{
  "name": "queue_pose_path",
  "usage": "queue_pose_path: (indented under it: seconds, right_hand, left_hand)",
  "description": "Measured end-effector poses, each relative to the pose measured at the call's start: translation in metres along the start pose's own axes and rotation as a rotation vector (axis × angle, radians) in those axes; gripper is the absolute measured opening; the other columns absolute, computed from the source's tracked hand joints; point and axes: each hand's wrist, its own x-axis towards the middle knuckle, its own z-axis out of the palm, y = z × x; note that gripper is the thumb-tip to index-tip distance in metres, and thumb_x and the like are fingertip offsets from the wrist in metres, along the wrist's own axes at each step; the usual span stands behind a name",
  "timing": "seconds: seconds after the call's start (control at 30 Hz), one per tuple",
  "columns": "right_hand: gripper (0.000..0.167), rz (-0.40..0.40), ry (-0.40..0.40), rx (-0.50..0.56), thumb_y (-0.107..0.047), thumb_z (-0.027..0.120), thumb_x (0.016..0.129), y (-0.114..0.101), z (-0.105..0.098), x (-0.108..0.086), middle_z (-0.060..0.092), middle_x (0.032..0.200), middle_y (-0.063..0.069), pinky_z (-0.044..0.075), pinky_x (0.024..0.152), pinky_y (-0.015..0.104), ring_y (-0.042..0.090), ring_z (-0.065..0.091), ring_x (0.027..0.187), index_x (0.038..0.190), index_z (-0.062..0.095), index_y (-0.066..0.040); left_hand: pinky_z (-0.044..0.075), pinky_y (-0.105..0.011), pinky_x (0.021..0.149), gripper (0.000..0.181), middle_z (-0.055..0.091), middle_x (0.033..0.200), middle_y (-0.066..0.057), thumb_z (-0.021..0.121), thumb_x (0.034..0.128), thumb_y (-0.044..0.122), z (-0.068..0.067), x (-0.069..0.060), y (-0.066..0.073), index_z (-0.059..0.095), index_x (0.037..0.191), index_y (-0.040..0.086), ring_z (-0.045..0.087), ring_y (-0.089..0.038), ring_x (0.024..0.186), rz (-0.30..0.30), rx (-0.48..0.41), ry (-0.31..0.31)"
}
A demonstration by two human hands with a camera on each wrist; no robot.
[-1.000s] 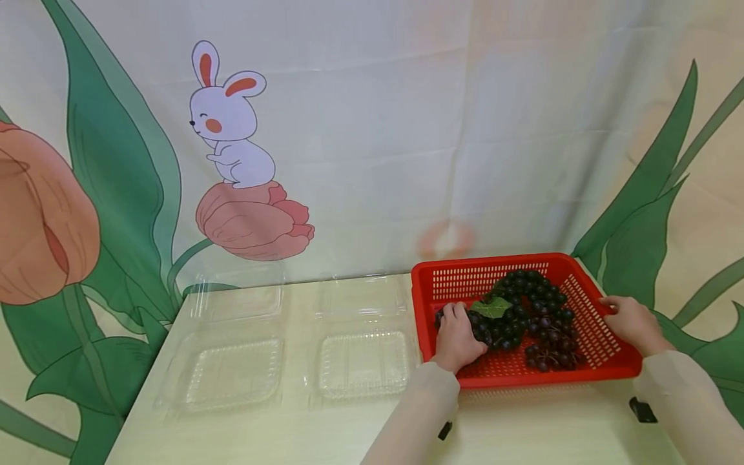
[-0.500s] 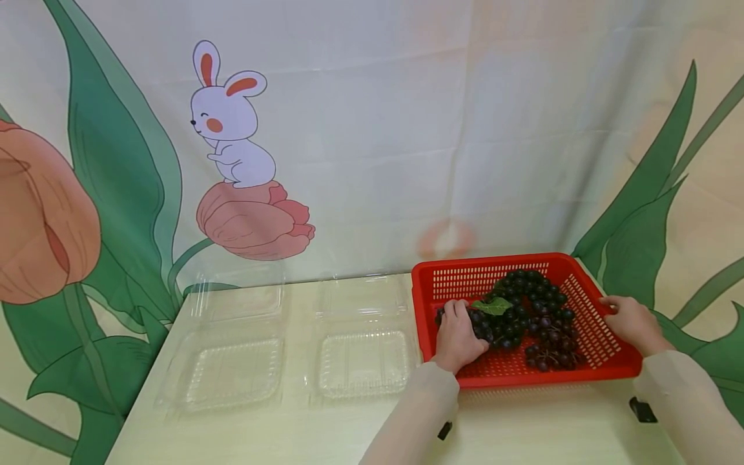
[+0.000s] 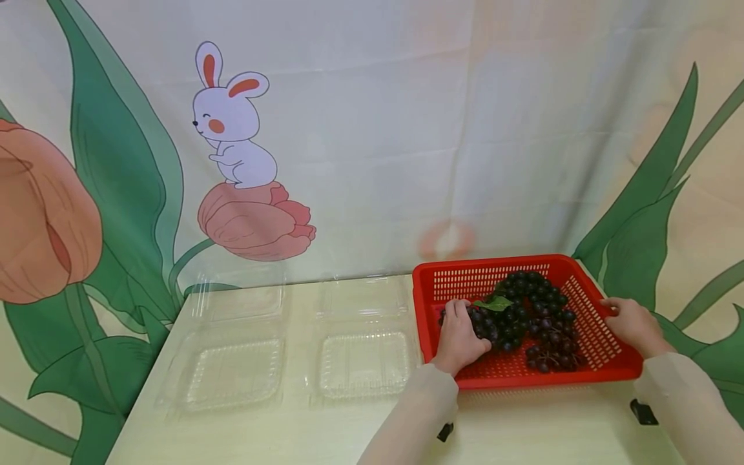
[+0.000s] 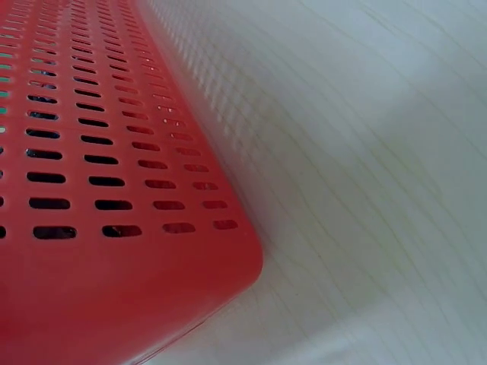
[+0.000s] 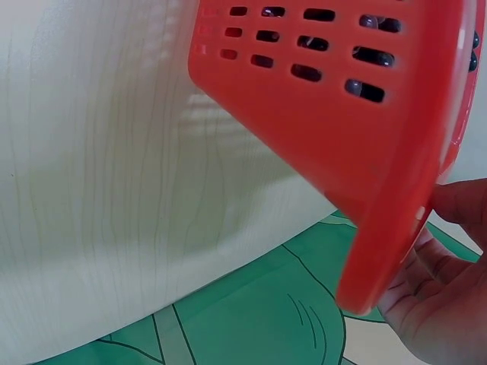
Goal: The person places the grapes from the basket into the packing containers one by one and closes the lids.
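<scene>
at right on the table [image 3: 302, 436], the left hand [image 3: 459, 342] is gripping dark grapes [image 3: 482, 325] while the right hand [image 3: 635, 327] is pinching the red basket [image 3: 488, 264], probably steadying it.

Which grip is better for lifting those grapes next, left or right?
Probably the left grip: it's touching the dark grapes and sits nearer the clear boxes. The right grip holds the red basket by its rim, so it may suit steadying better.
</scene>
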Motion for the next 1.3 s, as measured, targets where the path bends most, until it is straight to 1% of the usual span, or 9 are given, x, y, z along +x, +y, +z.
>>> queue_pose_path:
  seconds: [0.07, 0.37, 0.6, 0.77, 0.8, 0.93, 1.03, 1.2, 1.3]
  right_hand:
    - [0.044, 0.001, -0.008, 0.007, -0.004, 0.043, 0.083, 0.000, 0.001, -0.001, 0.040, 0.117, 0.041, 0.036, 0.053, 0.029, 0.027, 0.048, 0.072, 0.124, 0.038, 0.012]
    - [0.044, 0.005, -0.013, 0.034, -0.004, 0.044, 0.083, -0.001, 0.002, 0.000, 0.042, 0.114, 0.039, 0.042, 0.055, 0.029, 0.029, 0.050, 0.074, 0.124, 0.038, 0.012]
    - [0.045, -0.009, -0.009, 0.016, -0.004, 0.043, 0.083, 0.000, 0.003, 0.002, 0.040, 0.117, 0.040, 0.038, 0.054, 0.029, 0.028, 0.048, 0.074, 0.124, 0.038, 0.012]
    - [0.044, 0.003, -0.009, 0.021, -0.004, 0.044, 0.083, -0.002, 0.003, 0.001, 0.041, 0.115, 0.040, 0.041, 0.055, 0.028, 0.030, 0.049, 0.075, 0.124, 0.038, 0.012]
    - [0.045, 0.007, -0.012, 0.022, -0.004, 0.044, 0.083, -0.002, 0.003, 0.001, 0.041, 0.115, 0.039, 0.042, 0.056, 0.029, 0.031, 0.049, 0.076, 0.124, 0.037, 0.012]
    - [0.045, 0.012, -0.013, 0.025, -0.004, 0.045, 0.083, -0.003, 0.002, 0.000, 0.041, 0.115, 0.039, 0.045, 0.057, 0.030, 0.032, 0.050, 0.077, 0.124, 0.037, 0.012]
    - [0.046, 0.016, -0.017, 0.035, -0.004, 0.045, 0.083, -0.001, 0.002, 0.000, 0.041, 0.114, 0.039, 0.046, 0.057, 0.031, 0.031, 0.052, 0.077, 0.125, 0.037, 0.012]
    - [0.047, 0.022, -0.026, 0.048, -0.004, 0.045, 0.083, 0.002, 0.002, 0.001, 0.041, 0.115, 0.039, 0.046, 0.056, 0.030, 0.031, 0.052, 0.077, 0.126, 0.036, 0.012]
    - [0.047, 0.026, -0.033, 0.056, -0.004, 0.045, 0.083, 0.003, 0.002, 0.002, 0.041, 0.115, 0.039, 0.047, 0.056, 0.030, 0.031, 0.052, 0.077, 0.126, 0.035, 0.012]
  left_hand:
    - [0.044, -0.026, 0.086, 0.069, 0.033, 0.125, -0.004, 0.075, 0.0653, 0.026, 0.000, -0.001, 0.000, 0.035, 0.120, 0.013, 0.047, -0.016, 0.102, 0.005, -0.002, 0.005]
    - [0.045, -0.029, 0.087, 0.072, 0.033, 0.125, -0.002, 0.076, 0.0636, 0.023, -0.002, -0.001, -0.001, 0.033, 0.121, 0.014, 0.047, -0.016, 0.101, 0.006, -0.060, 0.020]
    - [0.046, -0.029, 0.084, 0.069, 0.031, 0.128, -0.002, 0.074, 0.0673, 0.023, -0.002, 0.000, -0.003, 0.033, 0.123, 0.015, 0.049, -0.016, 0.096, 0.000, -0.121, 0.009]
    - [0.046, -0.028, 0.084, 0.068, 0.031, 0.126, -0.002, 0.073, 0.0689, 0.024, -0.004, 0.000, -0.003, 0.032, 0.122, 0.015, 0.050, -0.016, 0.093, 0.017, -0.158, 0.021]
    - [0.046, -0.028, 0.084, 0.068, 0.030, 0.126, -0.001, 0.073, 0.0691, 0.023, -0.005, 0.000, -0.002, 0.032, 0.122, 0.015, 0.050, -0.015, 0.092, 0.018, -0.165, 0.023]
    - [0.046, -0.024, 0.077, 0.067, 0.029, 0.128, -0.001, 0.073, 0.0708, 0.024, -0.009, -0.001, -0.002, 0.031, 0.122, 0.016, 0.050, -0.013, 0.078, 0.028, -0.205, 0.012]
    - [0.047, -0.024, 0.074, 0.068, 0.028, 0.129, -0.002, 0.072, 0.0720, 0.024, -0.014, -0.001, -0.002, 0.030, 0.124, 0.014, 0.049, -0.012, 0.072, 0.033, -0.228, 0.003]
    - [0.046, -0.027, 0.081, 0.069, 0.028, 0.129, -0.001, 0.072, 0.0723, 0.027, -0.022, 0.001, -0.001, 0.029, 0.125, 0.015, 0.051, -0.014, 0.081, 0.031, -0.235, 0.009]
    - [0.045, -0.028, 0.086, 0.069, 0.028, 0.129, 0.000, 0.071, 0.0725, 0.028, -0.027, 0.001, 0.001, 0.028, 0.126, 0.015, 0.051, -0.014, 0.092, 0.039, -0.235, 0.014]
